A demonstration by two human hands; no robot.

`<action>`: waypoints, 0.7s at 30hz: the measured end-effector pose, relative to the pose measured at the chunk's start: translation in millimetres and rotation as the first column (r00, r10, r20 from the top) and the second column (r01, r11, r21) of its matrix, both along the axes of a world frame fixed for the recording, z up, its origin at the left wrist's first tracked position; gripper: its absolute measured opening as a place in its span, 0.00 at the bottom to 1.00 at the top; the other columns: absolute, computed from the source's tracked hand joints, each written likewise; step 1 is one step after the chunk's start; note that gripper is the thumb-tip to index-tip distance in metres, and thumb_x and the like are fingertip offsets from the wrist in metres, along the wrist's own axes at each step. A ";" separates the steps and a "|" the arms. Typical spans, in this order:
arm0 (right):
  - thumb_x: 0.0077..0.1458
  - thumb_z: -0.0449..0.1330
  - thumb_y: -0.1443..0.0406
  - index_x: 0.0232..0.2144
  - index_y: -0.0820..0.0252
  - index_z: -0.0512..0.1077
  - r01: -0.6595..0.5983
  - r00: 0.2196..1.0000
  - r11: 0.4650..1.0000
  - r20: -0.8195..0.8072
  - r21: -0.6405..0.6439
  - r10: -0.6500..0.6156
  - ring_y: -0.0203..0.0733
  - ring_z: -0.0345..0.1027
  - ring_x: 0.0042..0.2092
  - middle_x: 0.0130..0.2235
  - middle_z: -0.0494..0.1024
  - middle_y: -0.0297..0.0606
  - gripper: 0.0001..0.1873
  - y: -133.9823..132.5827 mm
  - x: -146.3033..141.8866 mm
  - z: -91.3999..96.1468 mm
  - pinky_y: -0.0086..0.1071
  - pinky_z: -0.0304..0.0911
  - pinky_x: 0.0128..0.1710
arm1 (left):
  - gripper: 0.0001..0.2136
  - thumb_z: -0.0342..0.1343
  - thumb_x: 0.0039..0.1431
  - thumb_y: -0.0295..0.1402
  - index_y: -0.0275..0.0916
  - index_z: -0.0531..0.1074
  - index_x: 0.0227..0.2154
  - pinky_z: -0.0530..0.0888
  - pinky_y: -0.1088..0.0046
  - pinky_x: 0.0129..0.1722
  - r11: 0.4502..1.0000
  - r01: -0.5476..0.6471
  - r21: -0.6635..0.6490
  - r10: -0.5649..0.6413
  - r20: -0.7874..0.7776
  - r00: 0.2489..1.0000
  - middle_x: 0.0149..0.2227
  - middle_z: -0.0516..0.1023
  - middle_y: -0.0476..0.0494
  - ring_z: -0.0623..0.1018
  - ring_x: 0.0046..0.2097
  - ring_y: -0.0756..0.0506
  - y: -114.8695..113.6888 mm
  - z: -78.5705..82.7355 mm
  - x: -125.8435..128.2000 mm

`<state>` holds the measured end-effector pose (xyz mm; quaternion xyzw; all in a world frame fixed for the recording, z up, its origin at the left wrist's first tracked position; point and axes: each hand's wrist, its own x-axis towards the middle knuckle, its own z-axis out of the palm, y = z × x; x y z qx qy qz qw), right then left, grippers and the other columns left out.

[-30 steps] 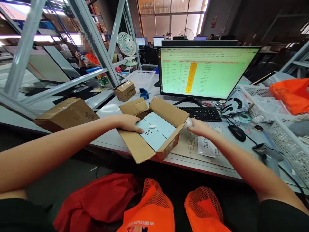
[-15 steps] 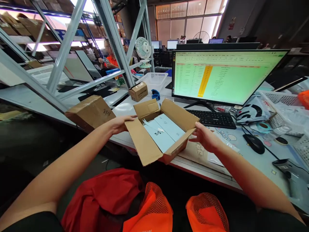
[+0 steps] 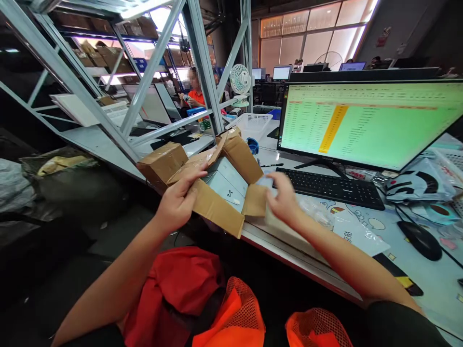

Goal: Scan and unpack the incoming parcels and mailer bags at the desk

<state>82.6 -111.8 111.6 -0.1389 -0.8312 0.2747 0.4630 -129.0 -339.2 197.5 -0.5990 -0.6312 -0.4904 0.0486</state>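
Note:
An opened cardboard box (image 3: 220, 214) is tilted at the desk's front edge, its flaps spread. Inside lie pale blue boxes (image 3: 229, 180) with a black scribble and a small white tag on top. My left hand (image 3: 179, 200) is closed on the left side of the cardboard box, thumb along the near flap and fingers over the left flap. Just right of the box is my right hand (image 3: 284, 197), slightly blurred, with fingers bent and apart by the right flap. Whether it touches that flap is unclear; nothing shows in its grasp.
Behind the left hand stands a closed carton (image 3: 164, 161). A monitor (image 3: 361, 125), keyboard (image 3: 329, 185) and mouse (image 3: 419, 238) occupy the desk's right. Farther back are a white basket (image 3: 253, 124), a small fan (image 3: 240, 79), a metal frame (image 3: 202, 62) and a seated person (image 3: 195, 94).
The cardboard box has turned and tipped, its far left side rising. My left hand has shifted along its left side; my right hand has come off the right corner. The view has swung left.

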 end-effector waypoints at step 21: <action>0.67 0.56 0.56 0.71 0.57 0.60 -0.265 0.897 0.919 0.425 0.291 0.124 0.61 0.42 0.75 0.75 0.54 0.51 0.34 -6.1 -5.7 -32.4 0.73 0.37 0.69 | 0.34 0.50 0.56 0.32 0.48 0.69 0.68 0.58 0.52 0.76 0.892 -0.040 -0.451 -0.135 -0.350 0.927 0.72 0.63 0.54 0.63 0.73 0.34 40.8 -10.1 23.3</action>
